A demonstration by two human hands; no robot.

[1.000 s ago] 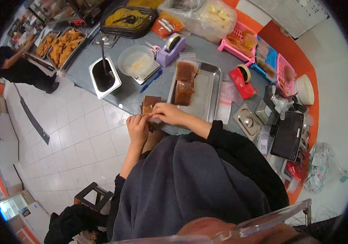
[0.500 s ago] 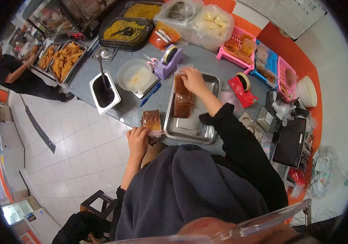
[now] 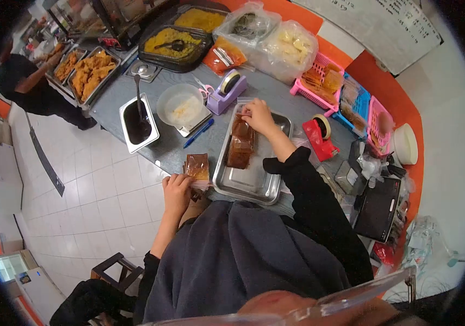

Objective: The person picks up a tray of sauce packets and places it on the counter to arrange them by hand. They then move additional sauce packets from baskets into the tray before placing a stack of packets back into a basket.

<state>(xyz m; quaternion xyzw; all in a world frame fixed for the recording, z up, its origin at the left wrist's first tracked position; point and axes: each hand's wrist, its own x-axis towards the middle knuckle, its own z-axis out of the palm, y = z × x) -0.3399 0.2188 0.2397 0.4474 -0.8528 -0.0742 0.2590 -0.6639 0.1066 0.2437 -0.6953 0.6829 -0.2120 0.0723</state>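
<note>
Small clear plastic packets of brown sauce (image 3: 241, 144) lie in an overlapping row in a shallow metal tray (image 3: 272, 191). My right hand (image 3: 258, 115) is over the far end of that row, its thumb and fingers pinched on the top edge of a packet. At the table's front edge, left of the tray, is a small stack of similar sauce packets (image 3: 197, 164). My left hand (image 3: 177, 190) has its fingers curled over the clear near edge of this stack; the thumb is hidden.
Left of the tray are a metal container of dark sauce (image 3: 136, 136) with a ladle, a plastic bowl (image 3: 172, 96) on a scale, and a blue pen (image 3: 198, 133). Tape dispensers, purple (image 3: 223, 100) and red (image 3: 319, 142), flank the tray. A co-worker (image 3: 26, 81) stands far left.
My right hand's fingers have gone from lying over the far packet to pinching near its top edge. My left hand stays at the stack. The whole view has shifted slightly.
</note>
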